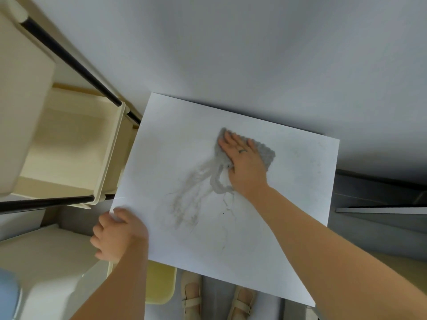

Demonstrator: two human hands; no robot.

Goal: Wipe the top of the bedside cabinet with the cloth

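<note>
The bedside cabinet's white top (288, 227) fills the middle of the view, seen from above. A grey smear of dirt (196, 190) runs across its centre. My right hand (245, 165) lies flat on a grey knitted cloth (266, 153), pressing it onto the top near the far edge, with a ring on one finger. My left hand (117, 234) grips the near left corner of the cabinet top, fingers curled over the edge.
A cream trolley shelf (69, 144) with black rails (69, 58) stands close to the left of the cabinet. The white wall (254, 54) is behind it. Beige shoes (191, 294) and a pale yellow object (161, 285) show below the near edge. A dark grey ledge (381, 199) lies right.
</note>
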